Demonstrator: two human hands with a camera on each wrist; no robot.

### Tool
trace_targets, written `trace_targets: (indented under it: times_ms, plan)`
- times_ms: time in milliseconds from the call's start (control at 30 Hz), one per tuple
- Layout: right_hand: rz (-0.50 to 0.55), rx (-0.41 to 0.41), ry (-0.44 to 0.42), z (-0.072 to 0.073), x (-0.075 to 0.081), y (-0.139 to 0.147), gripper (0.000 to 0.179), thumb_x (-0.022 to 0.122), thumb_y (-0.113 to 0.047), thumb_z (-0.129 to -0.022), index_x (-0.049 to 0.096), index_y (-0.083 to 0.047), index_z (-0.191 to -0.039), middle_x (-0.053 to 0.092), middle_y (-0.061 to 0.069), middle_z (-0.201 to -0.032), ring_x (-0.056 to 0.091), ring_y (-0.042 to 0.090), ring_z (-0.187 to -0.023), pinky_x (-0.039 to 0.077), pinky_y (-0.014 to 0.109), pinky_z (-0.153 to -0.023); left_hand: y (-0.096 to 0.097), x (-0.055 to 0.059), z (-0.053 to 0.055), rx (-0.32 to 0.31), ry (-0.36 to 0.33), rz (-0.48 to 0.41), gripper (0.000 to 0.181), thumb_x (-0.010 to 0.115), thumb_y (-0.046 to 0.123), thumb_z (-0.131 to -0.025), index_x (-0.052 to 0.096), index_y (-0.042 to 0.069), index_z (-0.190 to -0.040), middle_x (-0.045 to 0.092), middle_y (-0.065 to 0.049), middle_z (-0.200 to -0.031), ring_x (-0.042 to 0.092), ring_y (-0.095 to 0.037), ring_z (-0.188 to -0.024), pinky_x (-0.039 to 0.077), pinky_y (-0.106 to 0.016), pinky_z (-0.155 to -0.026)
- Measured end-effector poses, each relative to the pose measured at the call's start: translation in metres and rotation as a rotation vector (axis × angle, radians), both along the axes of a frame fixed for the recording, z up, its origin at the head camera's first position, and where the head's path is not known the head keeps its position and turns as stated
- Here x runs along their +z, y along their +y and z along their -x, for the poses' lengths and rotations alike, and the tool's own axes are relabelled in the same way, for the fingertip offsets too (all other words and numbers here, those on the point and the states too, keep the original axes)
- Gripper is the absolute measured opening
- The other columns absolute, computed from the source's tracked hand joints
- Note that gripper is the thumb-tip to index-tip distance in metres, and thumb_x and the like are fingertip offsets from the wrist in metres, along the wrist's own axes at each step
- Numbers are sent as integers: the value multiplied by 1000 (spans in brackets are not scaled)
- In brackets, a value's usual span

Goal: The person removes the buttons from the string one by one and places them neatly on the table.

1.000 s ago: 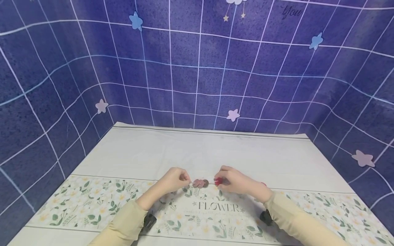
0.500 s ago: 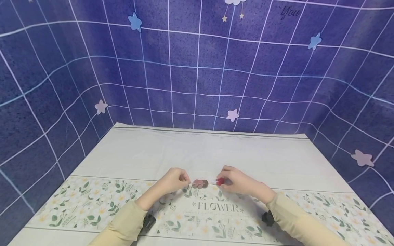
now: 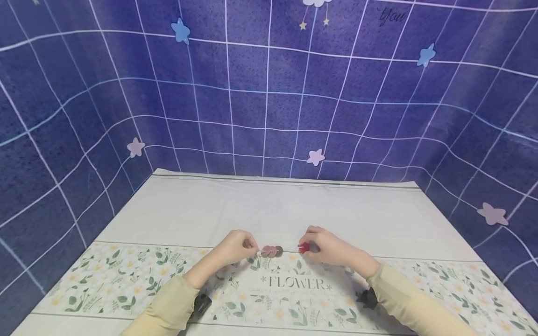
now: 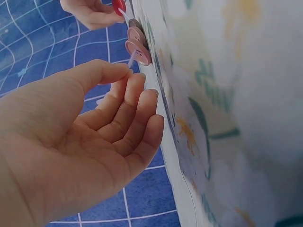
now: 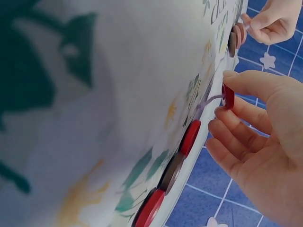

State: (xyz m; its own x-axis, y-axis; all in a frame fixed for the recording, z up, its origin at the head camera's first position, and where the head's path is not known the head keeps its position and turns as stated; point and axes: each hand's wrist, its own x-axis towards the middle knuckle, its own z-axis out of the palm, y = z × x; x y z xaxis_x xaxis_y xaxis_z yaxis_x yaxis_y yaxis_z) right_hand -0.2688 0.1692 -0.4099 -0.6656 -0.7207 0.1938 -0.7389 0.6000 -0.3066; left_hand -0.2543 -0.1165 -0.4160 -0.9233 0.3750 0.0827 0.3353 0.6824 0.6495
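Observation:
My left hand (image 3: 237,245) pinches the end of a thin white string (image 4: 132,58) between thumb and forefinger. Two pink buttons (image 4: 138,52) and a brown button (image 3: 279,251) sit on the string, overlapping in a row just right of those fingertips. Between my right thumb and fingers is a red button (image 5: 228,97), with the string passing through it and a short tail sticking out. A stretch of string spans the gap between the brown button and my right hand (image 3: 329,247). The other right fingers are loosely bent.
On the flower-printed tablecloth (image 3: 235,298) below the right hand, the right wrist view shows a loose red button (image 5: 190,138), a dark brown button (image 5: 171,173) and another red button (image 5: 150,208). A blue gridded curtain (image 3: 269,102) hangs behind the table.
My right hand has drawn slightly to the right with the red button, so the gap to the threaded buttons is wider. My left hand keeps its pinch, nearly still.

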Motion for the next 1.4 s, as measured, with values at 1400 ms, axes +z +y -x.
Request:
trace_targets:
  times_ms: [1400]
  plan:
    - [12, -59, 16, -1, -3, 28, 29, 72, -17, -80, 66, -4, -106, 59, -1, -92, 56, 11, -85, 51, 31, -82, 1, -3, 1, 24, 2, 12, 10, 67, 16, -80, 64, 7, -78, 63, 4, -75, 57, -9, -71, 49, -25, -66]
